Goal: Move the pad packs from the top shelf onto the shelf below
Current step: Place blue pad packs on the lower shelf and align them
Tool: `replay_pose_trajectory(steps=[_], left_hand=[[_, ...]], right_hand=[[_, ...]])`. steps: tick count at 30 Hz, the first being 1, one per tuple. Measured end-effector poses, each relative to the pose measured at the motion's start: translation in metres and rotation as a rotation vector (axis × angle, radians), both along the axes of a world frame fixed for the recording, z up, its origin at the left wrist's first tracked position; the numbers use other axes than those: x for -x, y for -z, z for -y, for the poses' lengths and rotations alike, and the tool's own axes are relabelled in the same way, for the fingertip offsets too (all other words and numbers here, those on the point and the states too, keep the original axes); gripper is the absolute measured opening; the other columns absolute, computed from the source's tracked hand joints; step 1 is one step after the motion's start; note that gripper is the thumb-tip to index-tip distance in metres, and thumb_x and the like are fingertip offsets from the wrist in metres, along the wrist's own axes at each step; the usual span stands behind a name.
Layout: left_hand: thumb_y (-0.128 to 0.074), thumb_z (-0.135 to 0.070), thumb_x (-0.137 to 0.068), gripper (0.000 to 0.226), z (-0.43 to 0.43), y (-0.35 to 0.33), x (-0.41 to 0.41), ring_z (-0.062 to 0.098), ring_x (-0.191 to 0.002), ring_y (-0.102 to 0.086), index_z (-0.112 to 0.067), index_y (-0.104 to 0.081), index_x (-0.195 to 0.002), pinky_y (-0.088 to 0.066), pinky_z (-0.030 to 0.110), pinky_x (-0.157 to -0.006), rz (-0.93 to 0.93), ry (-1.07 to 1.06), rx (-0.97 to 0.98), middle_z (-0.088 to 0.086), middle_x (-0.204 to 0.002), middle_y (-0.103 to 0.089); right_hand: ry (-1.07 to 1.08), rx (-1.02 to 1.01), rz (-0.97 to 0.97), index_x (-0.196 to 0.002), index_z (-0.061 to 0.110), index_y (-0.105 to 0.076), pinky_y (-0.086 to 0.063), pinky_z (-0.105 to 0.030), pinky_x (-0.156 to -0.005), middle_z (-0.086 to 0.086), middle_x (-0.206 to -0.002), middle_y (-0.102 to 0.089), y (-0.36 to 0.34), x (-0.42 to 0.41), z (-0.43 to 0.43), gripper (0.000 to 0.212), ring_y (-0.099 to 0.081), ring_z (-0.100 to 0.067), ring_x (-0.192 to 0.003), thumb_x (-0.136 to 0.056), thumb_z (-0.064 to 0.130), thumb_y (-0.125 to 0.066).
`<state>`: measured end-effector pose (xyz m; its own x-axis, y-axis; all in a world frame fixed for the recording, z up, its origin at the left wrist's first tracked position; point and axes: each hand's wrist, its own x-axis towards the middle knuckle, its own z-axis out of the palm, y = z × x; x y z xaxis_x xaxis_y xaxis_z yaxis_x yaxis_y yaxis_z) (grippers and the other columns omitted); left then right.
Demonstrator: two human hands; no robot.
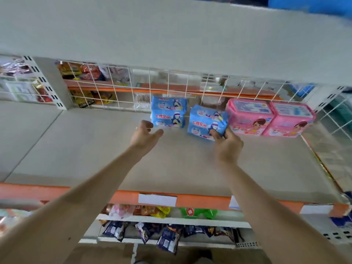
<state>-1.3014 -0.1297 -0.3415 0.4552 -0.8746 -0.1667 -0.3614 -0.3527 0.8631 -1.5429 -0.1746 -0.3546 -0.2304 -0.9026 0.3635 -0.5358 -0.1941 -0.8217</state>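
On the grey shelf below the top shelf, a blue pad pack stands against the wire back. My left hand hovers just left of it with relaxed fingers, holding nothing. My right hand grips the lower edge of a second blue pad pack, which is tilted and close to the shelf. Two pink pad packs stand side by side to the right of it.
A white wire grid closes the back of the shelf, with snack packets behind it. An orange front rail carries white labels. Snack bags sit on lower shelves. Blue items show at the top right.
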Motion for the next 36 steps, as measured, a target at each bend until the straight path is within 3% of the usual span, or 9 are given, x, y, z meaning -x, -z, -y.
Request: replay_pose_trajectory(steps=[4, 9, 12, 17, 19, 24, 28, 31, 36], left_hand=[[-0.071, -0.034, -0.090, 0.059, 0.014, -0.001, -0.022, 0.015, -0.123, -0.053, -0.021, -0.044, -0.141, -0.050, 0.041, -0.101, 0.050, -0.019, 0.105, 0.002, -0.142, -0.054], [-0.070, -0.027, -0.093, 0.064, 0.026, -0.002, -0.029, 0.018, -0.138, -0.047, -0.029, -0.039, -0.149, -0.048, 0.043, -0.106, 0.002, 0.061, 0.148, 0.001, -0.152, -0.048], [-0.070, -0.024, -0.093, 0.056, 0.031, 0.001, -0.030, 0.015, -0.119, -0.062, -0.024, -0.046, -0.144, -0.055, 0.038, -0.094, 0.008, 0.070, 0.205, -0.001, -0.134, -0.065], [-0.069, -0.021, -0.094, 0.031, 0.034, 0.007, -0.048, -0.006, -0.082, -0.068, -0.020, -0.058, -0.123, -0.050, 0.010, -0.059, 0.046, -0.055, 0.219, 0.002, -0.120, -0.072], [-0.071, -0.023, -0.093, 0.027, 0.034, 0.010, -0.052, -0.010, -0.076, -0.067, -0.026, -0.057, -0.115, -0.051, 0.015, -0.057, 0.062, -0.035, 0.206, -0.001, -0.115, -0.075], [-0.076, -0.026, -0.088, 0.028, 0.039, 0.009, -0.050, 0.008, -0.082, -0.071, -0.030, -0.053, -0.104, -0.049, 0.025, -0.060, 0.121, -0.047, 0.195, -0.002, -0.100, -0.078], [-0.077, -0.028, -0.087, 0.029, 0.040, 0.010, -0.053, -0.002, -0.078, -0.067, -0.030, -0.054, -0.105, -0.047, 0.020, -0.057, 0.182, -0.027, 0.192, -0.004, -0.100, -0.078], [-0.081, -0.037, -0.082, 0.039, 0.038, 0.009, -0.056, 0.010, -0.092, -0.069, -0.026, -0.055, -0.110, -0.052, 0.024, -0.071, 0.214, 0.004, 0.150, -0.006, -0.106, -0.073], [-0.068, -0.074, -0.075, 0.078, 0.010, 0.011, -0.053, 0.016, -0.103, -0.055, -0.019, -0.050, -0.126, -0.036, 0.038, -0.093, 0.580, 0.009, 0.083, -0.004, -0.117, -0.062]], right_hand=[[-0.057, -0.043, 0.035, -0.115, 0.009, -0.072, -0.041, -0.020, -0.070, -0.009, -0.099, -0.076, 0.008, -0.008, 0.025, 0.033, -0.063, -0.014, -0.084, -0.087, 0.026, -0.075], [-0.172, -0.119, 0.130, -0.107, 0.003, -0.071, -0.037, 0.001, -0.061, -0.007, -0.099, -0.073, 0.010, -0.011, 0.044, 0.023, -0.061, -0.004, -0.080, -0.089, 0.017, -0.073], [-0.253, -0.168, 0.118, -0.112, -0.001, -0.070, -0.038, 0.001, -0.057, -0.001, -0.096, -0.069, 0.001, -0.019, 0.054, 0.028, -0.061, -0.006, -0.078, -0.087, 0.012, -0.075], [-0.292, -0.114, 0.058, -0.114, -0.004, -0.069, -0.037, 0.003, -0.054, 0.003, -0.096, -0.064, -0.001, -0.022, 0.064, 0.033, -0.059, 0.007, -0.069, -0.085, 0.011, -0.077], [-0.290, -0.108, 0.050, -0.115, -0.001, -0.070, -0.038, 0.003, -0.057, 0.005, -0.097, -0.066, 0.000, -0.021, 0.065, 0.034, -0.062, 0.003, -0.074, -0.086, 0.014, -0.077], [-0.299, -0.146, 0.074, -0.118, 0.004, -0.069, -0.042, -0.001, -0.064, 0.006, -0.099, -0.069, 0.004, -0.030, 0.063, 0.036, -0.066, -0.007, -0.091, -0.086, 0.019, -0.076], [-0.304, -0.184, 0.037, -0.121, 0.007, -0.068, -0.047, -0.008, -0.068, -0.002, -0.107, -0.074, 0.004, -0.027, 0.063, 0.039, -0.067, -0.008, -0.093, -0.087, 0.025, -0.076], [-0.322, -0.234, 0.006, -0.126, 0.008, -0.062, -0.057, -0.030, -0.084, -0.005, -0.118, -0.071, -0.004, -0.025, 0.059, 0.045, -0.067, -0.015, -0.103, -0.087, 0.025, -0.076], [-0.378, -0.234, -0.067, -0.156, 0.016, -0.021, -0.039, -0.052, -0.113, -0.002, -0.157, -0.040, -0.028, -0.016, 0.030, 0.090, -0.041, -0.024, -0.142, -0.086, 0.035, -0.076]])
